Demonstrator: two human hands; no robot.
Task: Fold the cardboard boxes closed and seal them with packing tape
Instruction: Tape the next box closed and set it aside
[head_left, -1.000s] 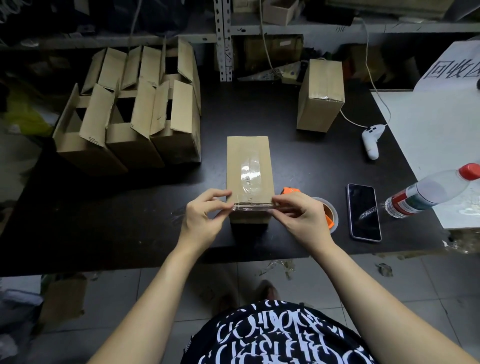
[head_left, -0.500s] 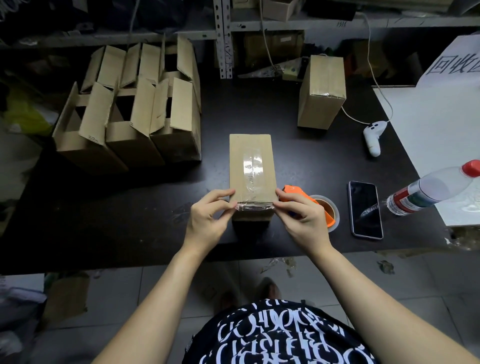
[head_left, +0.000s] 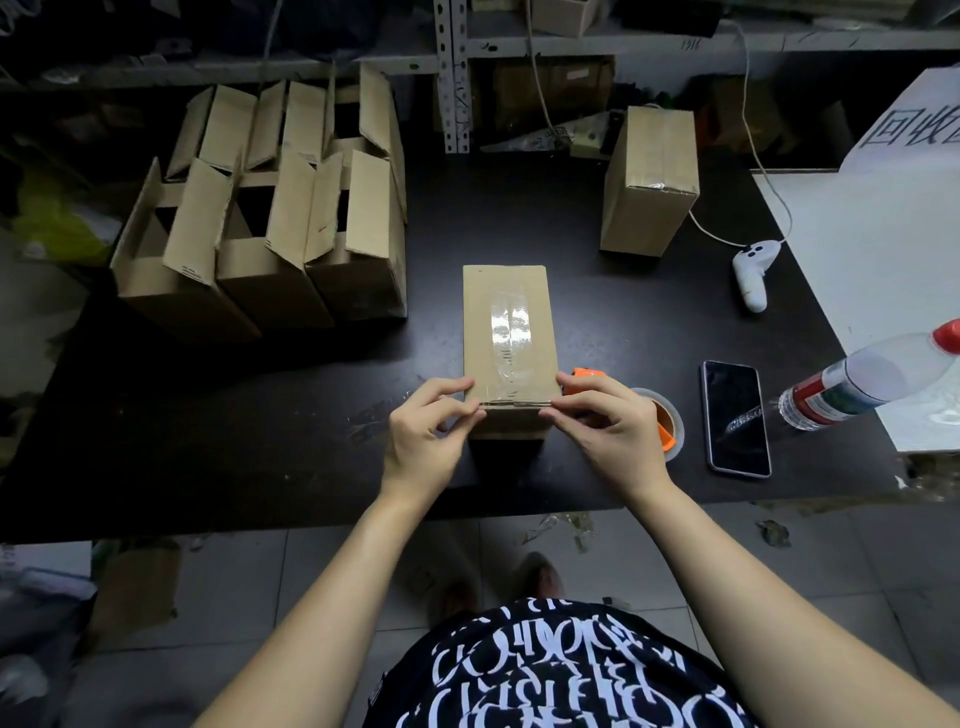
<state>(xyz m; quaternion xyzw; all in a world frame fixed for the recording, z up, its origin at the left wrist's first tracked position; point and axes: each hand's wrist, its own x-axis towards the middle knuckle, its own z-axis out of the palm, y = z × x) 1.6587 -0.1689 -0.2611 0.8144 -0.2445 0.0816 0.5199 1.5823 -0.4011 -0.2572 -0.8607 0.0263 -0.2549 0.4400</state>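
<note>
A closed cardboard box stands in the middle of the black table, with clear tape running along its top seam. A short tape strip lies across the box's near top edge. My left hand pinches the strip's left end at the near-left corner. My right hand pinches its right end at the near-right corner. The orange tape dispenser lies on the table just behind my right hand, partly hidden by it.
Several open boxes with raised flaps stand at the back left. A sealed box stands at the back right. To the right are a white controller, a phone, a lying water bottle and a white board.
The tape strip stretched between my hands has come down onto the box's near top edge. Both hands stayed at the near corners; the view shifted slightly.
</note>
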